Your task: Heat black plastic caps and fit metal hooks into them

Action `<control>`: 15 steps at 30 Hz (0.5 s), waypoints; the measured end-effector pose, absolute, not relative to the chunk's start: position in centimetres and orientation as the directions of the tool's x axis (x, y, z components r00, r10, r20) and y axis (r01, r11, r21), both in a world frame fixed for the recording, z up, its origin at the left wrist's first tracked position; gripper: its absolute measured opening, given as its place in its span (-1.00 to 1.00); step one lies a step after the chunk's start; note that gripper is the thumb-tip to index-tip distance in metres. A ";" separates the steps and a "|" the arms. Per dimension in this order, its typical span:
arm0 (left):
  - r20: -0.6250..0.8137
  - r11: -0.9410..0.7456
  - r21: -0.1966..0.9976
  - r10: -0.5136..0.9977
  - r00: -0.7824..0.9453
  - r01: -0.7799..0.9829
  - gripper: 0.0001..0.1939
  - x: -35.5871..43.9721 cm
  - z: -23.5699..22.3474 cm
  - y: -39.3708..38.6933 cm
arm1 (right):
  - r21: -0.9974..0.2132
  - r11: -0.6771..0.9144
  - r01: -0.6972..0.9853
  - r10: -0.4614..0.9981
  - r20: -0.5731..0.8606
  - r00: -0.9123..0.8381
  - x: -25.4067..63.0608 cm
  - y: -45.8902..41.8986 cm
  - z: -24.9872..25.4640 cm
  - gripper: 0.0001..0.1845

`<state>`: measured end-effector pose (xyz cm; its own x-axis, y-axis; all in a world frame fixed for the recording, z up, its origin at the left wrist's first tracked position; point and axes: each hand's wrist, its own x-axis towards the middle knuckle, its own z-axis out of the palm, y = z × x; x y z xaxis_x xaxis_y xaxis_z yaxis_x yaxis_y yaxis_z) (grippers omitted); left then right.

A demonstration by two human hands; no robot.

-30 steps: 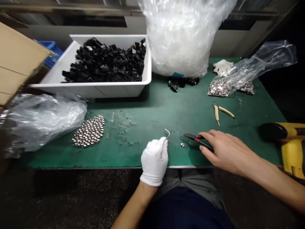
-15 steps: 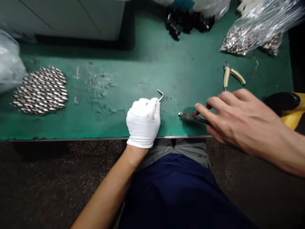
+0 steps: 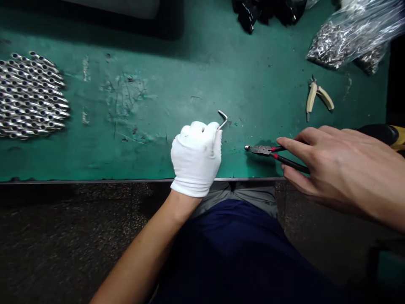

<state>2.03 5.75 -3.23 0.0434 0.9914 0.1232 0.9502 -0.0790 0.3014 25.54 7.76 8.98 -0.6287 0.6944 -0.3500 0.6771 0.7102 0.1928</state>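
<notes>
Left hand (image 3: 196,158), white-gloved, clenched above the green bench (image 3: 142,160); right hand (image 3: 344,169), bare, closed on red-handled pliers (image 3: 278,154), tips aimed left toward the glove; L-shaped hex key (image 3: 223,119) pinched upright in the gloved fingers (bend at the top), tiny silver piece (image 3: 247,147) at the plier tips.

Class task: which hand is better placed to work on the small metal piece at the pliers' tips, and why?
The right hand: it holds the red-and-black pliers, whose tips are at the small metal piece. The white-gloved left hand is probably less suited, as it is occupied pinching an L-shaped hex key.
</notes>
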 end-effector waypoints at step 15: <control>0.112 -0.074 0.333 0.993 0.039 0.940 -0.66 1.8 -2.9 5.7 | 0.258 0.708 0.657 0.697 -0.400 -0.595 24.0 7.6 9.3 -0.57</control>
